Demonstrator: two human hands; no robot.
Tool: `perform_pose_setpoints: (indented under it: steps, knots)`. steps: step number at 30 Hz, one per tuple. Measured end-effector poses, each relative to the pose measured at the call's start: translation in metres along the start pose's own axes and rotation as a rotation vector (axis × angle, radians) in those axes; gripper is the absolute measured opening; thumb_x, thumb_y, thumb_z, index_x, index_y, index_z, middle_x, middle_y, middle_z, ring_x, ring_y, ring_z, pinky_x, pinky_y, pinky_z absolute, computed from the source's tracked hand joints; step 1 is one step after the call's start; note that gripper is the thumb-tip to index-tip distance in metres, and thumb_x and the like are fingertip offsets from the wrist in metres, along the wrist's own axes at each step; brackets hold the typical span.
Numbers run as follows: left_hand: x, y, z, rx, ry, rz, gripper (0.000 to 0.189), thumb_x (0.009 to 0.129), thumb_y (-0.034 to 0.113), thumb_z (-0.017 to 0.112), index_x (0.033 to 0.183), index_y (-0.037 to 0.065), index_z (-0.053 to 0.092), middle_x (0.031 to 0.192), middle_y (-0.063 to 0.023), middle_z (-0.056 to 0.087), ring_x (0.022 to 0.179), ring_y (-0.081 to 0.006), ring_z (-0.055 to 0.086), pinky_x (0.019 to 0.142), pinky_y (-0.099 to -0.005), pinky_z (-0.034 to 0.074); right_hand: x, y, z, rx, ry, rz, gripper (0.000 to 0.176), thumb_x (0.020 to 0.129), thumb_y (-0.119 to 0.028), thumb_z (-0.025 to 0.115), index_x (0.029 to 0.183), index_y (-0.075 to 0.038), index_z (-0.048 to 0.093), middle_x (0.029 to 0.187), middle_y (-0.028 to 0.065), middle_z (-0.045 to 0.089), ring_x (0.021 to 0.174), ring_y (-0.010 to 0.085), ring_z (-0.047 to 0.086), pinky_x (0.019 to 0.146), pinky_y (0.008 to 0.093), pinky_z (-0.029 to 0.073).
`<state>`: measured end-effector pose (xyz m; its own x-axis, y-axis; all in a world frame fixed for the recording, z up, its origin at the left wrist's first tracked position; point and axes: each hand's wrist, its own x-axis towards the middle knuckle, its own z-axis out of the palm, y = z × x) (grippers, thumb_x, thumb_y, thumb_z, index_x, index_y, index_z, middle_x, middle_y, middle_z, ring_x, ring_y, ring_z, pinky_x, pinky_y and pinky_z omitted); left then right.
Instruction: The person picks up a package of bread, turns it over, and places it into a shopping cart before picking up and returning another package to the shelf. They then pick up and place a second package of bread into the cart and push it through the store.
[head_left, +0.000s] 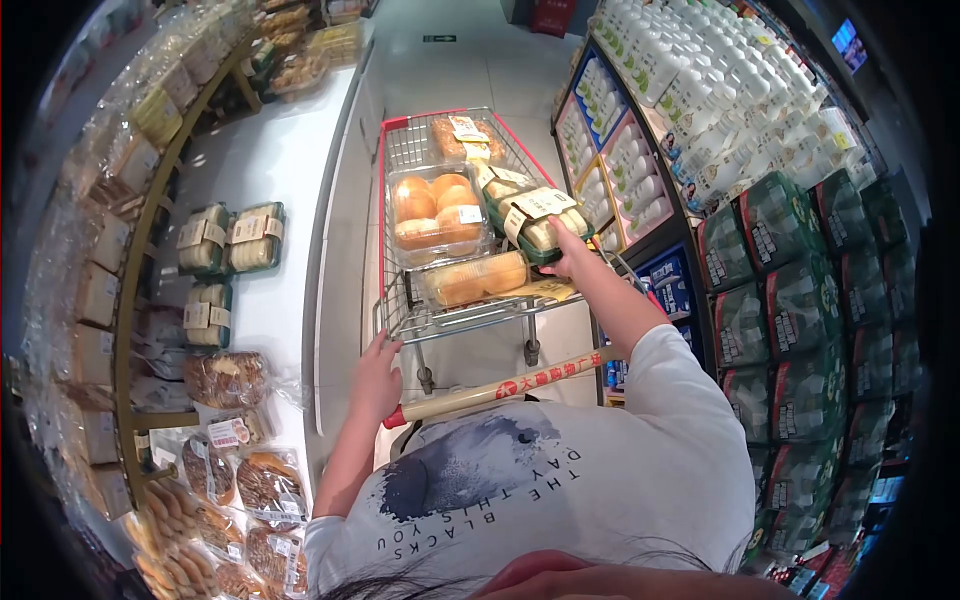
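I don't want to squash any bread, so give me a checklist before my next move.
1. Right hand on the green-tray package: ok.
2. No weight from it on packages beneath: cannot tell.
3. Round-bun package upright: ok.
4. Long-roll package inside the cart: ok.
5. Right hand on the handle: not ok, it is on the package.
6. Left hand firmly gripping the cart's near corner: cannot tell.
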<state>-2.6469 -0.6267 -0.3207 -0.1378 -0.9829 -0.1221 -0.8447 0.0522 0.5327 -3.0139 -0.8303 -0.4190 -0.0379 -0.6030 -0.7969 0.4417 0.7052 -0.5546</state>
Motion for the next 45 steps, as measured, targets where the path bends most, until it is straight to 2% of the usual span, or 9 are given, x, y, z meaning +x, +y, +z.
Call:
perform_pose_setpoints:
  steps: [6,8,11,13,17,20,28,33,45]
  knots:
    - [0.000,-0.004,-0.001,-0.055,0.024,0.069,0.043,0.074,-0.002,0.053,0.116,0.006,0.052,0.132,-0.0171,0.040,0.118,-0.0345,0.041,0.098,-0.0388,0.036,0.002,0.001,0.003,0.075,0.251,-0.176,0.051,0.077,-0.038,0.066,0.119,-0.014,0.049,0.116,0.0096,0.055,0.097,0.0276,0.056,0.078,0.0501,0.042]
    - [0.004,-0.005,-0.003,-0.064,0.040,0.064,0.043,0.074,-0.003,0.053,0.116,0.006,0.052,0.131,-0.0173,0.040,0.118,-0.0351,0.041,0.098,-0.0390,0.035,0.112,0.001,-0.030,0.053,0.372,-0.334,0.050,0.076,-0.023,0.070,0.119,-0.007,0.049,0.113,0.0126,0.056,0.091,0.0261,0.060,0.073,0.0425,0.049]
    - [0.009,-0.011,-0.006,-0.055,0.049,0.054,0.044,0.074,-0.003,0.051,0.117,0.005,0.051,0.130,-0.0177,0.041,0.117,-0.0342,0.042,0.098,-0.0395,0.036,0.053,-0.005,0.000,0.129,0.292,-0.586,0.047,0.077,-0.020,0.068,0.117,-0.003,0.050,0.109,0.0131,0.058,0.091,0.0253,0.060,0.074,0.0395,0.049]
    - [0.002,-0.022,0.005,-0.046,0.015,0.087,0.043,0.074,-0.004,0.049,0.116,0.005,0.052,0.128,-0.0182,0.043,0.116,-0.0350,0.042,0.098,-0.0397,0.035,0.020,0.011,-0.007,-0.011,0.587,-0.434,0.043,0.078,-0.021,0.063,0.115,-0.002,0.052,0.107,0.0127,0.058,0.093,0.0250,0.059,0.077,0.0411,0.047]
    - [-0.003,-0.022,-0.002,-0.067,0.018,0.135,0.042,0.074,-0.005,0.046,0.114,0.003,0.053,0.125,-0.0210,0.044,0.115,-0.0370,0.042,0.098,-0.0400,0.035,0.069,0.032,-0.054,-0.054,0.296,-0.687,0.048,0.075,-0.021,0.060,0.116,0.002,0.050,0.106,0.0137,0.058,0.090,0.0239,0.058,0.076,0.0391,0.045]
    - [-0.003,-0.025,-0.001,-0.061,-0.021,0.152,0.047,0.069,-0.004,0.050,0.116,0.001,0.050,0.124,-0.0218,0.042,0.115,-0.0394,0.038,0.099,-0.0422,0.033,0.027,0.023,-0.040,-0.188,0.422,-0.521,0.044,0.072,-0.021,0.063,0.107,0.003,0.055,0.103,0.0126,0.059,0.087,0.0215,0.059,0.071,0.0326,0.046]
    - [0.005,-0.023,-0.001,-0.117,-0.048,0.122,0.046,0.071,-0.003,0.049,0.116,0.002,0.051,0.126,-0.0216,0.040,0.117,-0.0389,0.036,0.099,-0.0418,0.032,-0.125,0.025,-0.026,-1.018,0.780,-1.015,0.029,0.070,-0.019,0.059,0.087,0.004,0.058,0.093,0.0216,0.057,0.091,0.0348,0.054,0.080,0.0393,0.042]
    - [0.003,-0.027,-0.004,-0.166,-0.023,0.125,0.041,0.071,-0.003,0.049,0.111,0.003,0.054,0.123,-0.0231,0.042,0.117,-0.0380,0.038,0.098,-0.0413,0.033,-0.136,0.064,-0.076,-1.118,0.926,-1.276,0.021,0.069,-0.011,0.060,0.085,0.003,0.056,0.085,0.0182,0.055,0.086,0.0346,0.052,0.078,0.0411,0.041]
    - [0.031,0.010,0.018,0.199,0.129,0.027,0.036,0.073,-0.002,0.045,0.103,0.015,0.055,0.133,-0.0095,0.042,0.122,-0.0410,0.035,0.098,-0.0472,0.032,-0.092,-0.027,-0.057,-1.162,0.418,-1.467,0.021,0.069,-0.010,0.059,0.087,0.002,0.054,0.087,0.0175,0.053,0.089,0.0360,0.049,0.080,0.0433,0.039]
